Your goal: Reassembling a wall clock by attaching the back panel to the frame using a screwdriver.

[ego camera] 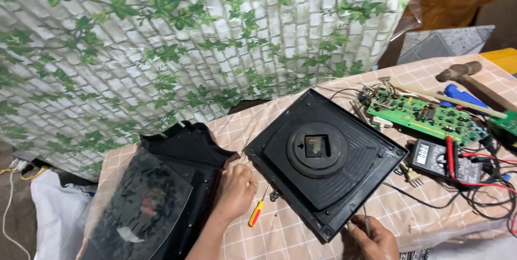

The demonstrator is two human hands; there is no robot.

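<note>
A square black plastic base panel (344, 174) with a round hub in its middle lies flat on the checked tablecloth (258, 117). My right hand (371, 236) rests at its near corner, fingers pinched on a thin wire or tool there. My left hand (236, 187) sits closed beside the panel's left edge, touching a curved black housing (177, 174) with a glossy front. A screwdriver with a red and yellow handle (256, 212) lies on the cloth between my hands.
A green circuit board (425, 114) with loose wires lies at the right. In front of it is a black multimeter (436, 159) with red leads. A hammer (474, 79) lies far right. A leaf-patterned sheet (188, 39) hangs behind the table.
</note>
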